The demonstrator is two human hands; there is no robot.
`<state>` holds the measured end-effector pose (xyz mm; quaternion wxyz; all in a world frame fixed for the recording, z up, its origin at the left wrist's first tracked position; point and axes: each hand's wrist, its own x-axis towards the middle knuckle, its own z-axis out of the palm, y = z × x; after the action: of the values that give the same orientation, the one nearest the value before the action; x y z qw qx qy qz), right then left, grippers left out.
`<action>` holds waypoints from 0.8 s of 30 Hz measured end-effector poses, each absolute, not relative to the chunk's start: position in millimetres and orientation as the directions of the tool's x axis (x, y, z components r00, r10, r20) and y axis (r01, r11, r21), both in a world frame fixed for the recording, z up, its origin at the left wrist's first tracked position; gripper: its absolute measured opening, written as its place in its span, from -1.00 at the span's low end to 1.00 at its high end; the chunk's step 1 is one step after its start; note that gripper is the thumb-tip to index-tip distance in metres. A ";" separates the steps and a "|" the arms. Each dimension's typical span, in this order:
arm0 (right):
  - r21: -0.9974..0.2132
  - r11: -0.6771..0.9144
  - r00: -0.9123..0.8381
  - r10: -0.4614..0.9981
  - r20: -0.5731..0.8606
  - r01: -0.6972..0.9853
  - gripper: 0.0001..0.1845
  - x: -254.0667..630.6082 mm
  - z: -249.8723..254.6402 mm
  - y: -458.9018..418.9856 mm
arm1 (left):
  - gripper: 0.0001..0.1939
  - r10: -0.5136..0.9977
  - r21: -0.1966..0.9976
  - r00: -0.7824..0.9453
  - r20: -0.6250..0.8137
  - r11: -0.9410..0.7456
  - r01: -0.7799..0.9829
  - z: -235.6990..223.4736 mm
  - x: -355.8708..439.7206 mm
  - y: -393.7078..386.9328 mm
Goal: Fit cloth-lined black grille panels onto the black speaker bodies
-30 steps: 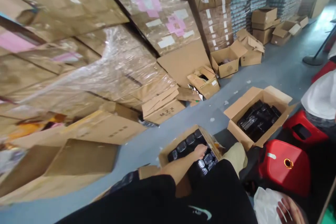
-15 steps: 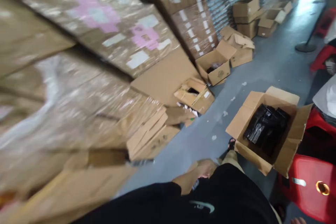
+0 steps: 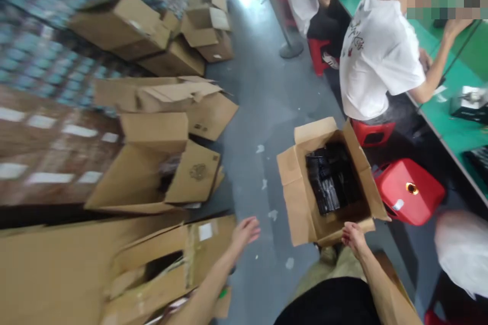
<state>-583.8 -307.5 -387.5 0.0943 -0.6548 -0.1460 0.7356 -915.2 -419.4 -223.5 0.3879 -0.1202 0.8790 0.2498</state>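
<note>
An open cardboard box [image 3: 287,188] stands on the floor in front of my legs, its flaps folded outward. Inside lie several glossy black packages [image 3: 330,183], too blurred to name. My right hand [image 3: 354,237] is at the box's near edge, its fingers loosely bent and apart by the near flap. Whether it touches the cardboard I cannot tell. My left hand [image 3: 245,232] reaches forward over the floor, left of the box, with loosely extended fingers and nothing in it.
Open cartons [image 3: 194,172] and stacked goods line the left side. A red stool [image 3: 409,190] stands right of the box. Beyond it, a person in a white shirt [image 3: 381,56] sits at a green workbench [image 3: 467,132]. A post base [image 3: 291,50] stands farther along the grey floor [image 3: 253,162].
The view has swung right, bringing seated people and the workbench into sight. My left hand has moved from near my body to reach forward; my right hand has come up to the box.
</note>
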 end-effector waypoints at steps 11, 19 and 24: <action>-0.196 -0.895 0.033 0.228 -0.973 0.400 -0.73 -660.5 -486.2 -277.9 | -0.58 0.299 0.398 -0.291 -0.909 0.830 -0.390 -333.4 -830.3 -364.0; -0.275 -0.716 0.127 0.453 -0.882 0.641 -0.64 -785.4 -612.1 -270.7 | -0.51 0.467 0.560 -0.320 -0.825 0.754 -0.343 -489.2 -893.6 -349.7; -0.282 -0.583 0.143 0.576 -0.805 0.762 -0.15 -860.3 -695.2 -251.0 | -0.49 0.451 0.594 -0.399 -0.799 0.698 -0.400 -522.6 -925.0 -338.7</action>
<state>-860.3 -251.0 -695.2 -0.0968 -0.7498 -0.4461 0.4791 -925.0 -338.7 -522.6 0.5480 0.0171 0.7408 0.3880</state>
